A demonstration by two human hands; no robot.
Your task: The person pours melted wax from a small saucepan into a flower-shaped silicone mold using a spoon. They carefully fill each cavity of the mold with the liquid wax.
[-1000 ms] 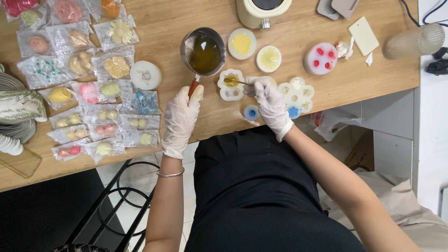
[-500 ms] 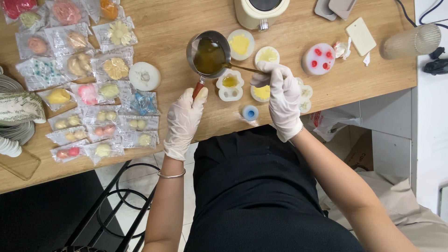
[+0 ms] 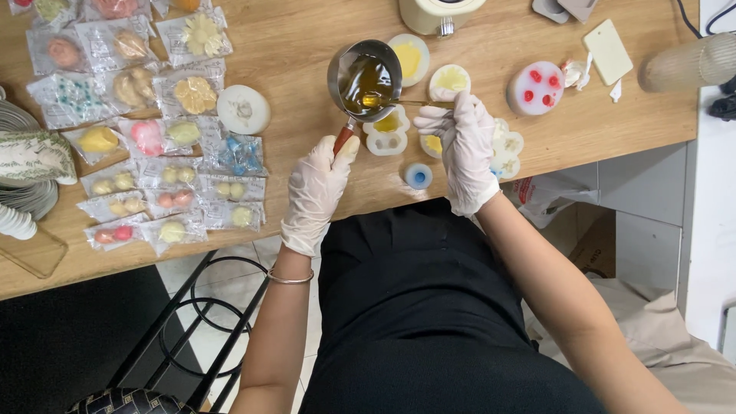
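My left hand (image 3: 320, 184), in a white glove, grips the red handle of a small metal pot (image 3: 365, 78) filled with amber liquid, held above the wooden table (image 3: 307, 46). My right hand (image 3: 463, 146), also gloved, holds a thin metal spoon (image 3: 399, 102) whose bowl dips into the liquid in the pot. Just below the pot lies a white silicone mould (image 3: 387, 134) with yellow filling. More white moulds (image 3: 506, 149) lie partly under my right hand.
Several clear bags of coloured shaped pieces (image 3: 146, 138) cover the table's left. A round white mould (image 3: 243, 109), two yellow-filled round moulds (image 3: 412, 57), a pink mould with red dots (image 3: 534, 87), a small blue ring (image 3: 418, 175) and a cream appliance (image 3: 441, 14) stand around.
The pot has shifted right and nearer the moulds. My right hand rose from the mould and brought the spoon's tip into the pot.
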